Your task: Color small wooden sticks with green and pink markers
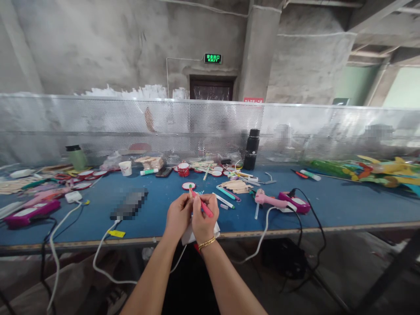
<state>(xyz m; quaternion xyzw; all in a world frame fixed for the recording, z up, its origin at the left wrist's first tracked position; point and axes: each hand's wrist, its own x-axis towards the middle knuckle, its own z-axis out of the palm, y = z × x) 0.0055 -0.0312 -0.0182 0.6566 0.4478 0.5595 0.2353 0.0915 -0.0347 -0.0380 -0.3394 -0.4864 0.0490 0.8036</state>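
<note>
Near the table's front edge, my left hand (pixel 179 215) is closed on a small wooden craft stick (pixel 190 191) with a green tip, held upright. Wrapped round a pinkish-red marker (pixel 206 210) is my right hand (pixel 204 221), its marker tip close to the stick. Below both hands a white sheet (pixel 188 236) shows in part, at the table edge. A round red-rimmed white disc (pixel 188 186) lies just beyond my fingers. To the right rest a white marker (pixel 225 201) and a pile of wooden sticks (pixel 236 187).
A pink glue gun (pixel 271 200) with cables lies right, by a purple box (pixel 297 203). A pixelated dark device (pixel 129 204) is at left. A paper cup (pixel 125 168), red tape roll (pixel 183 169) and black bottle (pixel 252 149) stand behind, before a perforated metal screen (pixel 170 127).
</note>
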